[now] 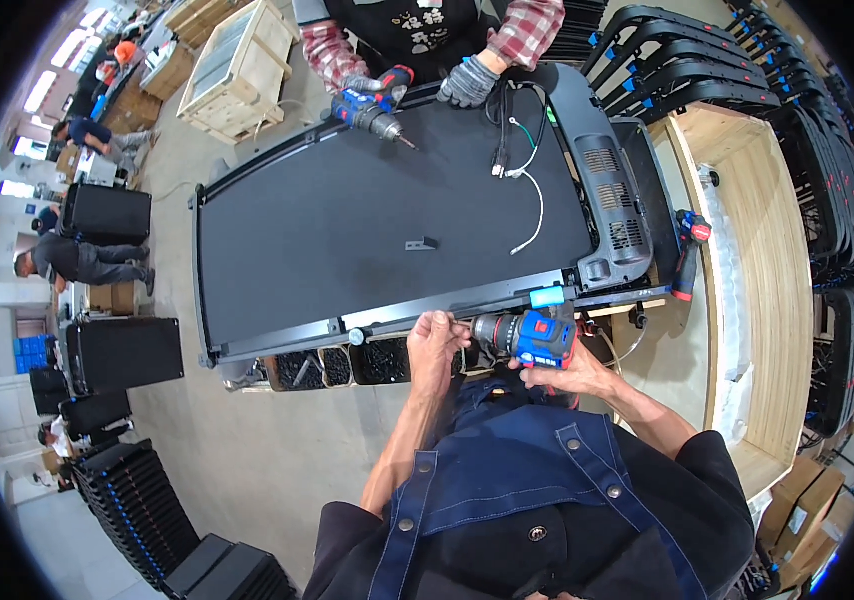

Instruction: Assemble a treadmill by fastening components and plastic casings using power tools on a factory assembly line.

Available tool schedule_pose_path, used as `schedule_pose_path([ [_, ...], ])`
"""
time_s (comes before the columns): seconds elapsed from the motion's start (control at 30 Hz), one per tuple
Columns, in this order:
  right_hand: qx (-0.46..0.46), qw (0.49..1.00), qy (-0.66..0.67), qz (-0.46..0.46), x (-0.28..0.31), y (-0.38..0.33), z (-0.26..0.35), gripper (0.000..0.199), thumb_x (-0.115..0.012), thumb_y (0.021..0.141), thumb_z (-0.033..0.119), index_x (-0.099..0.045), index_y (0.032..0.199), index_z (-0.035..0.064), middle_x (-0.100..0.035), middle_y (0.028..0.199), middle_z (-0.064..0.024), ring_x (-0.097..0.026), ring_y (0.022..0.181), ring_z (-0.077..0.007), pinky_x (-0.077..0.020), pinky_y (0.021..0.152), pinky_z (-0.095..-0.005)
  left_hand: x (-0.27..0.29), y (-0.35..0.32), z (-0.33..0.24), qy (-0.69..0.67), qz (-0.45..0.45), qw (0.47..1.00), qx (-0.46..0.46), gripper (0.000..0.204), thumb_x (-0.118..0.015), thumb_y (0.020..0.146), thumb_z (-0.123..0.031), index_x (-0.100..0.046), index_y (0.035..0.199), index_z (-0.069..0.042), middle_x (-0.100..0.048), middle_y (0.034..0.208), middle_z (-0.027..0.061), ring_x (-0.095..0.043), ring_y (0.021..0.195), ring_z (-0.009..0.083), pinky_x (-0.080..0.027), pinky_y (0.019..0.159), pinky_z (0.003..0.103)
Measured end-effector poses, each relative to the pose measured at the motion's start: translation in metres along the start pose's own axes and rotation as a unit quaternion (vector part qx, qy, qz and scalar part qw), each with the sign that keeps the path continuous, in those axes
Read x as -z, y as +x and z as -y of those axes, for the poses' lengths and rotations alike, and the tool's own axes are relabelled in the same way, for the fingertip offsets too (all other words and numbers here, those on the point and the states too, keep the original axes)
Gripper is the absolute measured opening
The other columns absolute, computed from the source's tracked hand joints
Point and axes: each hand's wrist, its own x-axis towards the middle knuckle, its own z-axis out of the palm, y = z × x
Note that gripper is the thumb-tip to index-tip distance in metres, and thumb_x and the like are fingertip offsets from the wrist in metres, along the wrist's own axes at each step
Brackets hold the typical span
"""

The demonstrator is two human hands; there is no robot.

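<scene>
My right hand (pixel 572 375) grips the drill (pixel 527 335); left fingers (pixel 435 335) pinch its tip at the treadmill (pixel 367 230) near edge—a slip could nick them.

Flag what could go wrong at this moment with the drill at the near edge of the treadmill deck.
1. The left hand sits right at the nose of the blue drill held by the right hand; a slipping bit could catch the fingers.
2. A co-worker's drill points onto the same black deck from the far side, so shifting the deck might throw off either tool.
3. Loose cables lie on the deck and could snag.
</scene>
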Motion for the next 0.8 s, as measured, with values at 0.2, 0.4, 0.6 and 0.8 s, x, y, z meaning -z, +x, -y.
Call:
schedule_pose_path([
  [0.2, 0.003, 0.979, 0.179, -0.094, 0.001, 0.008, 0.001, 0.040, -0.072, 0.083, -0.001, -0.061, 0.121, 0.0005, -0.072, 0.100, -0.0089, -0.070, 0.078, -0.0136, -0.0609, 0.069, -0.0297, -0.031, 0.048, -0.059, 0.290, -0.031, 0.953, -0.085, 0.040, -0.059, 0.104, -0.030, -0.053, 0.131, -0.001, -0.067, 0.088, 0.0108, -0.064, 0.068, 0.0140, -0.055, 0.063, 0.028],
  [0.4, 0.005, 0.968, 0.211, -0.135, 0.014, -0.012, -0.008, 0.040, -0.071, 0.083, -0.001, -0.061, 0.122, 0.0013, -0.072, 0.102, -0.0094, -0.070, 0.080, -0.0136, -0.0612, 0.071, -0.0312, -0.025, 0.113, -0.106, 0.681, 0.183, 0.626, -0.332, 0.027, -0.058, 0.092, 0.002, -0.068, 0.115, -0.007, -0.067, 0.107, 0.0134, -0.066, 0.102, 0.0380, -0.055, 0.086, 0.046],
  [0.6, -0.011, 0.962, 0.191, -0.192, 0.024, -0.037, -0.008, 0.038, -0.071, 0.085, -0.001, -0.061, 0.122, 0.0011, -0.071, 0.104, -0.0096, -0.070, 0.082, -0.0153, -0.0612, 0.073, -0.0322, -0.030, 0.123, -0.119, 0.704, 0.220, 0.577, -0.351, 0.013, -0.066, 0.091, -0.008, -0.072, 0.102, -0.004, -0.070, 0.091, 0.0157, -0.069, 0.086, 0.0368, -0.057, 0.078, 0.044],
  [0.8, -0.017, 0.948, 0.206, -0.244, 0.027, -0.058, -0.022, 0.042, -0.071, 0.085, -0.001, -0.060, 0.125, 0.0008, -0.072, 0.104, -0.0115, -0.070, 0.082, -0.0169, -0.0604, 0.073, -0.0334, -0.055, 0.074, -0.046, 0.645, 0.088, 0.730, -0.210, 0.015, -0.071, 0.089, -0.016, -0.071, 0.093, -0.001, -0.073, 0.086, 0.0166, -0.072, 0.078, 0.0313, -0.055, 0.074, 0.040],
])
